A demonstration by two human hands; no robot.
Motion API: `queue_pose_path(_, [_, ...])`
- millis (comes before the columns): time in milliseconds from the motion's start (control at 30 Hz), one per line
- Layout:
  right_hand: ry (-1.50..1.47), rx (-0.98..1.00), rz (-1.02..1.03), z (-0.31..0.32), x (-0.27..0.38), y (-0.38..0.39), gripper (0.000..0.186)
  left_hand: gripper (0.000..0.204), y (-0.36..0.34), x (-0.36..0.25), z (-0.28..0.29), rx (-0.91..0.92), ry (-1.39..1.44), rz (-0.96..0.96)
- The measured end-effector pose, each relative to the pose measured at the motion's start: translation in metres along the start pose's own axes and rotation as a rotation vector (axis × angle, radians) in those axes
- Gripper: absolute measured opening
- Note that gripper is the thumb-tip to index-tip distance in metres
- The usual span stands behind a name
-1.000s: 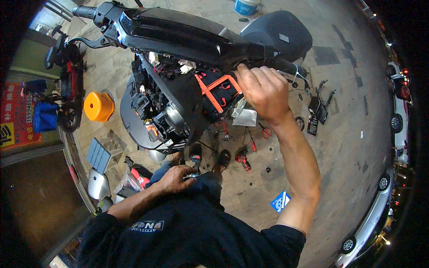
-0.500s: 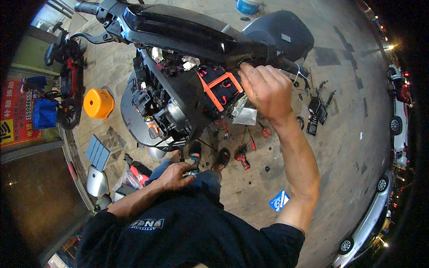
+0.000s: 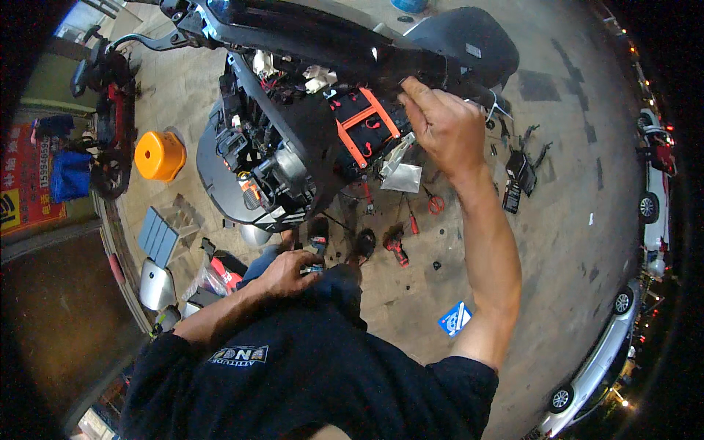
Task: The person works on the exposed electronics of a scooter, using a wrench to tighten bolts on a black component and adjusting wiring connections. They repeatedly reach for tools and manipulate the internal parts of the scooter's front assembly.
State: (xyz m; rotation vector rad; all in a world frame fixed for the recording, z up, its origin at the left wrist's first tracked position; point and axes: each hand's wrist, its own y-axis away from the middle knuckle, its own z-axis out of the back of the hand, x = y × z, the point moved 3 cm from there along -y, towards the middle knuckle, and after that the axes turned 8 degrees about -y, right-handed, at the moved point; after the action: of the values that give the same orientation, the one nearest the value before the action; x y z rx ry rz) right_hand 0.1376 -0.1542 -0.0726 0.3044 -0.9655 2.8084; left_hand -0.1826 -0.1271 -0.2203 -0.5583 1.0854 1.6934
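Observation:
My right hand (image 3: 449,136) reaches up to the dark underside of an electric scooter (image 3: 330,55). Its thumb and fingertips are pinched together at the black body edge, and whatever they grip is hidden. Just left of that hand, an orange frame (image 3: 369,123) lies over black parts with small red loops in the scooter's opened body. A silvery bag-like piece (image 3: 402,178) hangs below the frame. My left hand (image 3: 292,273) rests low at my lap with curled fingers around a small bluish thing that I cannot make out.
Scissors (image 3: 435,204), a red screwdriver (image 3: 413,224) and a red power drill (image 3: 396,247) lie on the paving. A blue-and-white packet (image 3: 455,319) is nearer me. At left stand a yellow stool (image 3: 160,156) and a red scooter (image 3: 116,136). Cars (image 3: 598,367) are parked far right.
The view has shifted slightly, and the scooter sits a little higher in it. My right hand has turned and its fingertips have moved slightly upward along the black body. My left hand stays at my lap.

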Motion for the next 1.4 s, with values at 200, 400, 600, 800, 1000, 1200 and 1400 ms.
queue_pose_path(200, [-0.021, 0.029, -0.08, 0.003, 0.005, -0.004, 0.018, 0.037, 0.006, 0.011, -0.006, 0.036, 0.001, 0.078])
queue_pose_path(400, [-0.062, -0.04, -0.07, 0.001, 0.005, -0.002, 0.018, 0.032, -0.025, -0.022, 0.035, -0.267, 0.0, -0.117])
queue_pose_path(600, [-0.32, -0.337, -0.381, -0.002, -0.008, 0.025, 0.017, 0.035, -0.101, -0.108, 0.135, -0.827, 0.0, -0.276])
queue_pose_path(800, [-0.423, -0.286, -0.607, -0.01, -0.01, 0.043, 0.027, 0.031, -0.139, -0.146, 0.16, -0.927, 0.049, -0.136])
queue_pose_path(1000, [-0.527, -0.258, -0.602, -0.011, -0.014, 0.037, 0.031, 0.026, -0.158, -0.131, 0.164, -0.745, 0.218, -0.145])
queue_pose_path(1200, [-0.372, -0.17, -0.517, -0.009, -0.018, 0.028, 0.038, 0.026, -0.158, -0.133, 0.168, -0.747, 0.22, -0.178])
queue_pose_path(1400, [-0.597, -0.118, -0.566, -0.015, -0.028, 0.028, 0.036, 0.025, -0.158, -0.137, 0.163, -0.793, 0.328, -0.163])
